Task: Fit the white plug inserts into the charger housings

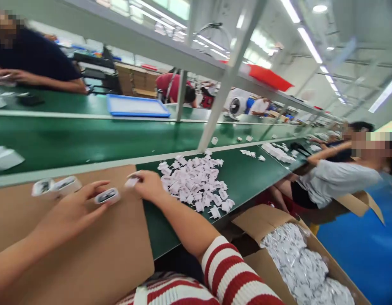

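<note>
A white oval charger housing (107, 196), its open end showing dark parts inside, is gripped between the thumb and fingers of my left hand (70, 209). Two similar white housings (68, 185) lie just beyond that hand on a brown cardboard sheet (120, 250). My right hand (149, 185) is closed on a small white plastic piece (131, 181) near the sheet's far right corner; its exact shape is blurred. Beside my right wrist, a heap of white plug pieces with pins (196, 180) is spread on the green bench (243, 180).
An open carton (256, 220) with bagged white parts stands at my lower right. A metal post (219, 93) rises behind the heap. Across the green belt (72, 135) lies a blue-rimmed tray (137, 106). Co-workers sit at the right and across at left.
</note>
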`<state>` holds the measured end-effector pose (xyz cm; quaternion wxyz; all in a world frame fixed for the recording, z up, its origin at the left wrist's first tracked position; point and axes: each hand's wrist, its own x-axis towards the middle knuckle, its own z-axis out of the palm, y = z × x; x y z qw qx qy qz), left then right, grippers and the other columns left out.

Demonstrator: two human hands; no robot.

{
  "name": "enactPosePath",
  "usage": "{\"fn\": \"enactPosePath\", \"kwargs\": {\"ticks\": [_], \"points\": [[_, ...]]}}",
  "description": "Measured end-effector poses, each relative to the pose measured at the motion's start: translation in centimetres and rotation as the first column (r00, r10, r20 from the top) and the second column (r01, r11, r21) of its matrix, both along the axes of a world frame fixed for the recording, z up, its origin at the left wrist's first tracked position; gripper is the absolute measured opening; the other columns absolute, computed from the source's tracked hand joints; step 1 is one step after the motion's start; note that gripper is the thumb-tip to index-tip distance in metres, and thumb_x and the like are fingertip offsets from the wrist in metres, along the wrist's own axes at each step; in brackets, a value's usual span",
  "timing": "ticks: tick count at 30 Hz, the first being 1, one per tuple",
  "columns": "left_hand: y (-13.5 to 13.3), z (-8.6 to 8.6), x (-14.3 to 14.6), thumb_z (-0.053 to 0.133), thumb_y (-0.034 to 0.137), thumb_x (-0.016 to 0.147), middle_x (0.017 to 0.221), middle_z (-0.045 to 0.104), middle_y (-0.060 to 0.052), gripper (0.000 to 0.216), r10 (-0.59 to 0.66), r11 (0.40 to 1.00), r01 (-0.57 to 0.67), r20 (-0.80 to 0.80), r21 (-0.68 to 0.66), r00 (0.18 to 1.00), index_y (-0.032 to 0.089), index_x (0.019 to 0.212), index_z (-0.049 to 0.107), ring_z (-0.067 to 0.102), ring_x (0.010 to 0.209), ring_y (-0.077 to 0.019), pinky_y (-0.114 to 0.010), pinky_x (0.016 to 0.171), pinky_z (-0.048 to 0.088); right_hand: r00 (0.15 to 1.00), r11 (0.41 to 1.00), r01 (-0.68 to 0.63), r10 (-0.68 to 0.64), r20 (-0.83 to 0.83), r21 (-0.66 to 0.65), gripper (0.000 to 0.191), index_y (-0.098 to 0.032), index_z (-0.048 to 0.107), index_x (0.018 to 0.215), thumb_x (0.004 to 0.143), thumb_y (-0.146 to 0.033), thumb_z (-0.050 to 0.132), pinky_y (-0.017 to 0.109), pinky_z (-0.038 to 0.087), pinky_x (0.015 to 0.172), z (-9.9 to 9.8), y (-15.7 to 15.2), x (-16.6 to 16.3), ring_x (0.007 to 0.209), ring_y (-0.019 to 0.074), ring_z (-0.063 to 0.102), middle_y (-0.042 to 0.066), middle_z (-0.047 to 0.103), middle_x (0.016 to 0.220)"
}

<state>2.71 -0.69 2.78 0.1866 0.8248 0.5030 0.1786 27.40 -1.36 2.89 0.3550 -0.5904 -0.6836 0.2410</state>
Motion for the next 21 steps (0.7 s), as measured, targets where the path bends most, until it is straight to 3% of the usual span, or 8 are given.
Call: {"fn": "enactPosePath", "kwargs": {"ticks": [2,4,6,9,13,16,18,21], "points": [[-2.4,-0.4,1.5,0.06,0.059,0.085,0.129,0.069,0.003,0.056,-0.036,0.997,0.041,0.092,-0.058,0.995,0.04,0.136,0.048,0.065,0.117,-0.0277,-0.039,0.101,0.05,0.914,0.99,-0.034,-0.026,-0.405,-0.14,0.026,-0.018,0.072,0.111,0.091,-0.034,0.068,0.028,0.059,0.082,-0.6,-0.2,-0.8,0.093,0.0169,0.073,0.005,0.077,0.104],[-3.4,-1.3,2.1,0.064,0.057,0.083,0.132,0.067,-0.001,0.06,-0.025,0.995,0.045,0.214,-0.089,0.977,0.034,0.137,0.05,0.064,0.118,-0.0282,-0.039,0.104,0.049,0.704,0.956,-0.138,-0.088,-0.705,-0.257,0.033,-0.017,0.073,0.104,0.081,-0.04,0.076,0.026,0.058,0.075,-0.7,-0.5,-1.1,0.085,0.0163,0.073,0.005,0.077,0.095],[-3.6,-2.3,2.2,0.07,0.059,0.079,0.133,0.065,-0.006,0.064,-0.006,0.994,0.038,0.307,-0.099,0.952,0.027,0.133,0.056,0.062,0.118,-0.03,-0.039,0.102,0.05,0.568,0.926,-0.236,-0.113,-0.815,-0.293,0.042,-0.017,0.073,0.1,0.07,-0.045,0.084,0.025,0.057,0.073,-0.5,-0.9,-1.4,0.083,0.0166,0.073,0.005,0.077,0.092],[-3.7,-3.0,1.9,0.068,0.06,0.081,0.114,0.069,-0.008,0.048,-0.025,0.991,0.068,0.345,-0.113,0.938,0.022,0.111,0.066,0.064,0.104,-0.0285,-0.038,0.089,0.052,0.556,0.909,-0.276,-0.114,-0.823,-0.312,0.049,-0.018,0.072,0.1,0.063,-0.046,0.087,0.027,0.057,0.075,-0.3,-1.6,-1.8,0.083,0.0169,0.072,0.006,0.076,0.096],[-3.7,-2.8,1.8,0.065,0.057,0.084,0.102,0.068,-0.006,0.04,-0.056,0.986,0.111,0.378,-0.125,0.924,0.021,0.102,0.068,0.062,0.096,-0.0253,-0.035,0.081,0.049,0.763,0.976,-0.113,-0.033,-0.645,-0.184,0.036,-0.019,0.074,0.101,0.072,-0.04,0.081,0.031,0.056,0.083,-0.6,-2.8,-2.6,0.087,0.0169,0.069,0.005,0.076,0.099],[-3.6,-2.8,1.7,0.067,0.056,0.083,0.101,0.068,-0.006,0.04,-0.065,0.984,0.128,0.423,-0.125,0.904,0.021,0.101,0.069,0.061,0.097,-0.0252,-0.035,0.082,0.049,0.94,0.994,-0.104,0.109,-0.323,0.035,0.023,-0.022,0.074,0.106,0.086,-0.03,0.068,0.031,0.053,0.09,-0.7,-3.7,-2.8,0.096,0.0177,0.067,0.003,0.075,0.104],[-3.6,-3.0,1.6,0.066,0.055,0.084,0.101,0.067,-0.006,0.037,-0.079,0.98,0.151,0.446,-0.127,0.891,0.021,0.098,0.069,0.061,0.096,-0.0249,-0.034,0.081,0.048,0.977,0.972,-0.199,0.207,-0.059,0.124,0.027,-0.023,0.073,0.113,0.09,-0.021,0.058,0.031,0.051,0.095,-0.5,-4.4,-2.9,0.104,0.0184,0.064,0.003,0.073,0.108],[-3.6,-3.1,1.6,0.066,0.054,0.085,0.097,0.067,-0.007,0.035,-0.084,0.978,0.162,0.456,-0.133,0.886,0.02,0.092,0.069,0.061,0.093,-0.0249,-0.034,0.08,0.048,0.937,0.946,-0.293,0.255,0.238,0.139,0.037,-0.021,0.07,0.117,0.089,-0.008,0.049,0.03,0.048,0.097,-0.1,-5.0,-3.0,0.11,0.0191,0.061,0.005,0.071,0.111]]}}
